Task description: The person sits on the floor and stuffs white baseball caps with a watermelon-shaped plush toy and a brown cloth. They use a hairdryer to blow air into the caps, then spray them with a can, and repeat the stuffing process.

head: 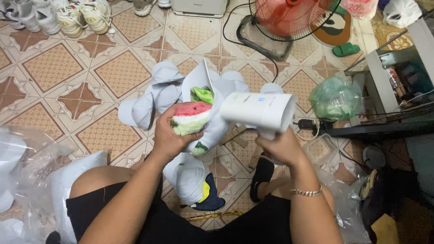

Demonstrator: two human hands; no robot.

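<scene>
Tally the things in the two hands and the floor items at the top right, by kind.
Watermelon-patterned cloth piece, in left hand: 1
White hair dryer, in right hand: 1
Red fan: 1
Green plastic bag: 1
Green slipper: 1
Total: 5

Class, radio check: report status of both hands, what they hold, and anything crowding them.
Left hand gripping watermelon-slice patch on a pale cap. Right hand holding white hair dryer, nozzle toward the patch. Pile of caps on floor just beyond.
</scene>
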